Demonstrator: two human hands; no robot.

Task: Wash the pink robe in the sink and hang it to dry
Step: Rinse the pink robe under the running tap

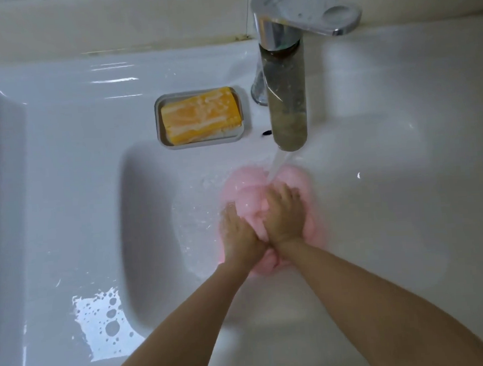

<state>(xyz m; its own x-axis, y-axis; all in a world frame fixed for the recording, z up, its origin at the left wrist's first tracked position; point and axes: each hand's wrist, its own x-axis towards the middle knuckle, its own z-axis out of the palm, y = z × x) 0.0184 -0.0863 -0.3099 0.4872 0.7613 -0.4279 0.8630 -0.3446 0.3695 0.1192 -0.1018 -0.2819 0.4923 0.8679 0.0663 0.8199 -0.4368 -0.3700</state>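
Pink robe (243, 191): soaked, bunched into a low rounded heap. Lies mid-basin in white sink (62, 166), nearer back edge.

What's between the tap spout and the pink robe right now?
In the head view, a stream of running water falls from the tap spout onto the pink robe; nothing else lies between them.

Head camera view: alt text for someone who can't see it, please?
A left hand and right hand press a bunched pink robe in a white sink under water running from a chrome faucet. An orange soap bar sits in a grey dish beside the faucet.
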